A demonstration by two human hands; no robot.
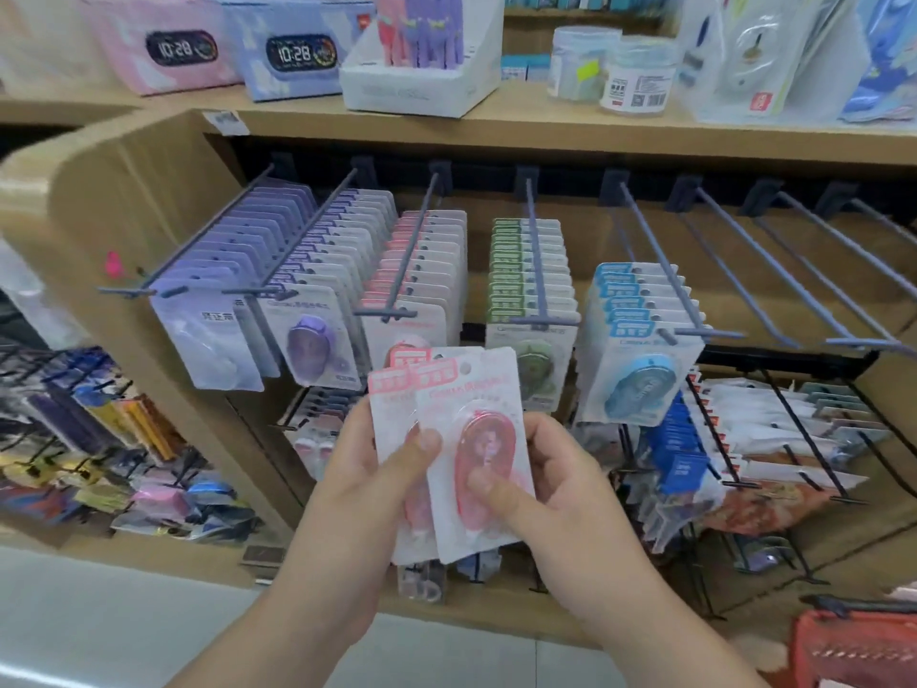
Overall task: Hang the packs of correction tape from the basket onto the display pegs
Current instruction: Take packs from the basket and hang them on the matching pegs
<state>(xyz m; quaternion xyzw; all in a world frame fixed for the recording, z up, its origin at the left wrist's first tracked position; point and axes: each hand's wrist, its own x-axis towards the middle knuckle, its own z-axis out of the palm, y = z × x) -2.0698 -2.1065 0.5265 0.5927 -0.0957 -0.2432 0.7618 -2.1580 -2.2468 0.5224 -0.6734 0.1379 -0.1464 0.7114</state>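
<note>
While both hands were raised before the display, I had a pink front pack (476, 439) overlapping a pink rear pack (392, 419), the two fanned slightly apart. My left hand (377, 469) gripped the rear pack at its left edge, with the thumb lying across its face. My right hand (556, 484) grasped the front pack from the right, thumb pressed on the pink blister and fingers curled behind the card. Both packs stood nearly upright with their hang holes at the top, just below and in front of the pink row (439, 250), clear of its peg (409, 260). Left of that row hung purple rows (223, 310). To its right hung a green row (526, 270) and a blue row (640, 350), each on its own peg. Further right, more pegs (774, 273) jutted from the back rail. The red basket (858, 648) sat low in the right corner, well apart from the hands, and I could not make out what it contained. On the shelf (546, 121) above stood a pink clock box (173, 47) and a blue clock box (297, 57).
</note>
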